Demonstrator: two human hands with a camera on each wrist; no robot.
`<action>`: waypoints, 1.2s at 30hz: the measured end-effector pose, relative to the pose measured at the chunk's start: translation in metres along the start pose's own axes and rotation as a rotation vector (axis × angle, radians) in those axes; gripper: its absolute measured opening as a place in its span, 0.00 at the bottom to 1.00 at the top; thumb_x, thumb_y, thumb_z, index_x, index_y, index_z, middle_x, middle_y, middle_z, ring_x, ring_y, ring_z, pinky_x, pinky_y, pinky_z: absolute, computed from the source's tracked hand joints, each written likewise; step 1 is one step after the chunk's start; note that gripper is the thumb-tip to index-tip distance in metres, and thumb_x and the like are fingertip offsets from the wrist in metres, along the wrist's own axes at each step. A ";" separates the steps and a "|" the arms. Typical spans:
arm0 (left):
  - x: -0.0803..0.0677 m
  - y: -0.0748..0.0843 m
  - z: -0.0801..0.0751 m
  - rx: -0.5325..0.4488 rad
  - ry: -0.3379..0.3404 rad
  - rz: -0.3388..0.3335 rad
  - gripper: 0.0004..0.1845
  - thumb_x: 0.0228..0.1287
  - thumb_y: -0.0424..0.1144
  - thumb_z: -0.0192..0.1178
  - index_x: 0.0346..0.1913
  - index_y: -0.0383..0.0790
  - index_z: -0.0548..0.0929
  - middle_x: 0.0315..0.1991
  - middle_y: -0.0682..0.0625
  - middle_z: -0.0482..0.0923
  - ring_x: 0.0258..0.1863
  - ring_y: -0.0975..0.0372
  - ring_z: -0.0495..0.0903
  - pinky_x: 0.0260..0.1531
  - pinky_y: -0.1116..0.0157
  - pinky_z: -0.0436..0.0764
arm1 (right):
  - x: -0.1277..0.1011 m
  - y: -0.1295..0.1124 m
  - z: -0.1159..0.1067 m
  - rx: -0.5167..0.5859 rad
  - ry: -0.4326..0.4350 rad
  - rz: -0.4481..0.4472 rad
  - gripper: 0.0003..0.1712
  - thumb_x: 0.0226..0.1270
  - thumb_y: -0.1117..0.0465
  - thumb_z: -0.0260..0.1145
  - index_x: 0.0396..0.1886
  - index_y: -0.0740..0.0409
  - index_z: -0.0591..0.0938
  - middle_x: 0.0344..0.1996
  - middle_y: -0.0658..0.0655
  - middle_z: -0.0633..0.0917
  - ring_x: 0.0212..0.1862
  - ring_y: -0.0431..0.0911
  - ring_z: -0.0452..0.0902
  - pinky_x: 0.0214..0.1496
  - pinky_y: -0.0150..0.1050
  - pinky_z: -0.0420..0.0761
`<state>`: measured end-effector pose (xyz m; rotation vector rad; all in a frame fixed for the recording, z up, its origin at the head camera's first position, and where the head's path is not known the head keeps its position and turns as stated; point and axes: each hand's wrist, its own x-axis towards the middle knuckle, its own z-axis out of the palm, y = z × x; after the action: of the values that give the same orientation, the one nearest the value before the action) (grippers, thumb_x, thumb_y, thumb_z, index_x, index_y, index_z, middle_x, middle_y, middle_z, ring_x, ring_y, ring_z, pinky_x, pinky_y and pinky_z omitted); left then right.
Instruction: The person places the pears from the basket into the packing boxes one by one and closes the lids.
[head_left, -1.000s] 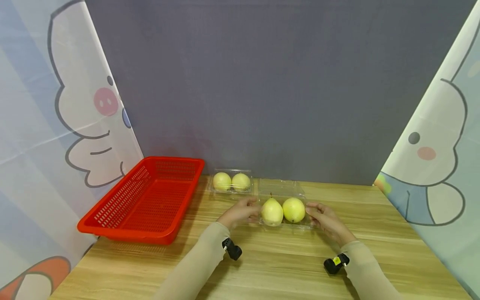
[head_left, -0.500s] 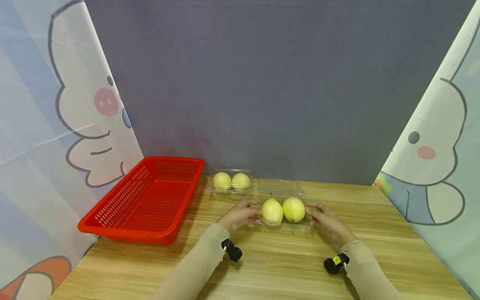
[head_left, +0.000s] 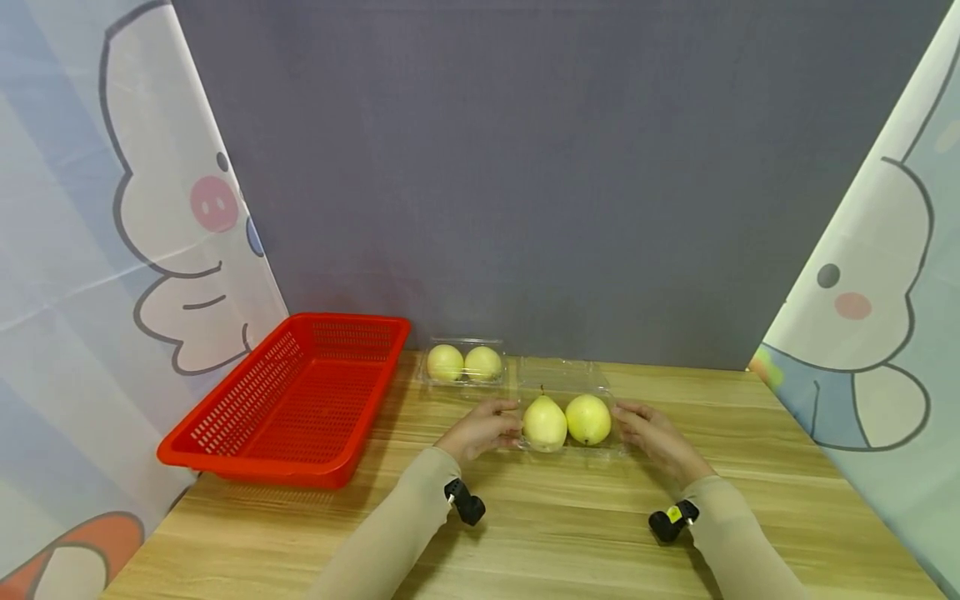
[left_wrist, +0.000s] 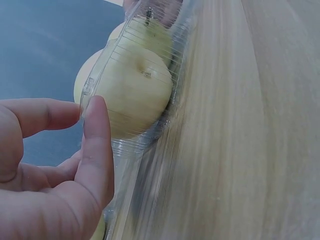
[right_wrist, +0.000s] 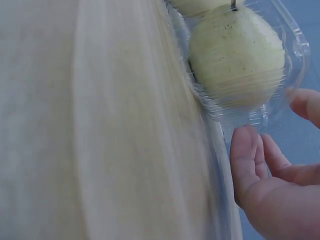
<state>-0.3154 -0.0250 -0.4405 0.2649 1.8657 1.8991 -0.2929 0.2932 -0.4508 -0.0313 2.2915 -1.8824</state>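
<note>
In the head view a clear plastic fruit box (head_left: 566, 380) stands with its lid raised at the back. Two yellow-green pears lie in it, the left pear (head_left: 544, 425) with its stem up, the right pear (head_left: 588, 419) beside it. My left hand (head_left: 483, 429) pinches the rim at the box's left end; the left wrist view shows thumb and finger meeting at the plastic edge. At the other end is my right hand (head_left: 660, 442), its fingertips (right_wrist: 295, 100) right at the rim and end wall, thumb and fingers spread apart.
Behind and left, a second clear box (head_left: 504, 371) holds two more pears, one of them a round pear (head_left: 445, 363). A red plastic basket (head_left: 337, 417) stands at the left of the wooden table (head_left: 540, 533). A grey backdrop (head_left: 525, 183) rises along the back edge.
My left fingers have closed in on the box's left rim. My right fingers have loosened and shifted slightly at the right end. Box and pears stay almost in place.
</note>
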 end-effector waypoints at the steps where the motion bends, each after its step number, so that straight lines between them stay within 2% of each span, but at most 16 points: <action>1: 0.000 0.000 0.000 0.001 -0.002 0.000 0.31 0.71 0.30 0.59 0.73 0.29 0.62 0.48 0.38 0.74 0.39 0.56 0.77 0.41 0.63 0.83 | 0.001 0.000 0.000 0.006 0.000 -0.003 0.41 0.80 0.50 0.55 0.74 0.77 0.52 0.71 0.76 0.58 0.70 0.65 0.60 0.68 0.47 0.70; 6: 0.002 -0.001 -0.001 -0.011 -0.007 -0.002 0.31 0.71 0.30 0.59 0.74 0.29 0.62 0.47 0.39 0.74 0.39 0.57 0.76 0.41 0.63 0.83 | 0.008 -0.004 0.000 0.056 -0.039 -0.014 0.44 0.82 0.50 0.50 0.75 0.79 0.44 0.74 0.78 0.50 0.74 0.69 0.48 0.75 0.56 0.55; 10: 0.001 -0.001 0.000 -0.011 -0.003 -0.002 0.31 0.71 0.30 0.59 0.73 0.29 0.62 0.48 0.39 0.74 0.39 0.57 0.76 0.41 0.63 0.83 | 0.014 -0.007 -0.001 0.094 -0.042 0.003 0.44 0.83 0.50 0.48 0.76 0.78 0.40 0.75 0.78 0.45 0.76 0.68 0.43 0.76 0.55 0.51; 18: -0.002 0.000 0.002 0.023 -0.007 0.007 0.32 0.71 0.31 0.59 0.74 0.29 0.62 0.49 0.38 0.74 0.40 0.56 0.77 0.44 0.61 0.83 | 0.028 -0.012 0.003 0.130 -0.030 0.025 0.44 0.84 0.50 0.46 0.76 0.77 0.38 0.75 0.78 0.44 0.76 0.67 0.40 0.76 0.53 0.50; 26: -0.003 0.001 0.001 0.030 -0.008 0.007 0.31 0.72 0.31 0.58 0.74 0.29 0.61 0.53 0.38 0.73 0.44 0.55 0.77 0.47 0.60 0.82 | 0.038 -0.015 0.006 0.162 -0.020 0.043 0.41 0.85 0.52 0.43 0.76 0.77 0.38 0.75 0.78 0.45 0.77 0.65 0.42 0.76 0.51 0.52; 29: -0.004 0.001 0.000 0.029 -0.020 0.011 0.32 0.72 0.31 0.58 0.74 0.28 0.60 0.51 0.38 0.73 0.43 0.55 0.77 0.47 0.60 0.82 | 0.042 -0.012 0.007 0.182 -0.009 0.047 0.40 0.84 0.52 0.45 0.76 0.77 0.42 0.75 0.76 0.49 0.77 0.64 0.45 0.76 0.51 0.54; 36: -0.003 0.002 0.000 0.028 -0.029 0.015 0.33 0.71 0.30 0.58 0.74 0.27 0.60 0.48 0.38 0.74 0.42 0.55 0.77 0.47 0.61 0.82 | 0.046 -0.008 0.010 0.141 -0.009 0.030 0.42 0.83 0.47 0.47 0.75 0.79 0.50 0.74 0.76 0.55 0.76 0.64 0.49 0.75 0.52 0.54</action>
<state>-0.3127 -0.0263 -0.4383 0.3141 1.8780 1.8699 -0.3377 0.2763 -0.4499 0.0129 2.1349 -2.0195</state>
